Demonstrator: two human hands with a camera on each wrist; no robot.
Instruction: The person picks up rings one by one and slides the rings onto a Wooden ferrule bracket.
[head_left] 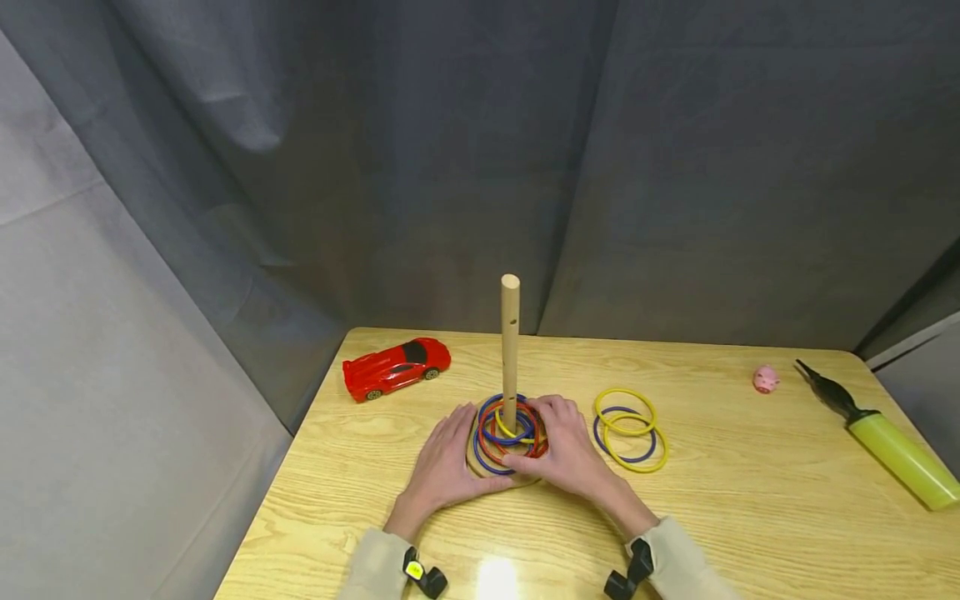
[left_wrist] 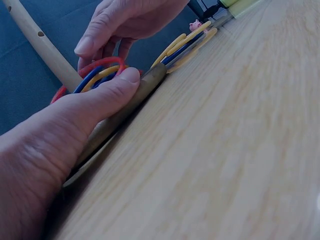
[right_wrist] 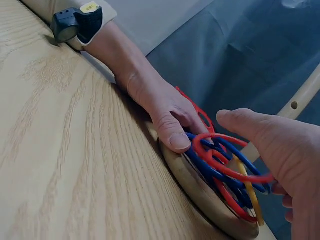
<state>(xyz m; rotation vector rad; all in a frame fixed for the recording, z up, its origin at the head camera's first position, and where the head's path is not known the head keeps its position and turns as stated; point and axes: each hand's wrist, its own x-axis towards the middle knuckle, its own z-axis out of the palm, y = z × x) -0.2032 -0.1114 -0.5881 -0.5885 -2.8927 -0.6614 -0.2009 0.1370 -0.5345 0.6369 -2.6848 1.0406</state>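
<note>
A wooden peg (head_left: 510, 350) stands upright on a round wooden base (right_wrist: 200, 195) near the middle of the table. Several red, blue and yellow rings lie loosely stacked round its foot. My left hand (head_left: 444, 467) grips the base from the left, its thumb lying along the front rim. From the right, my right hand (head_left: 573, 450) reaches over the rings, thumb in front and fingers behind. A red ring (right_wrist: 235, 175) tilts up into its grasp in the right wrist view. The palm hides part of the stack.
To the right of the base lie two yellow rings (head_left: 660, 460) and a blue ring (head_left: 597, 433), overlapping. A red toy car (head_left: 396, 368) stands at the back left. Farther right are a pink pig toy (head_left: 766, 379) and a yellow-green hand pump (head_left: 903, 458). Grey curtains (head_left: 450, 167) hang behind.
</note>
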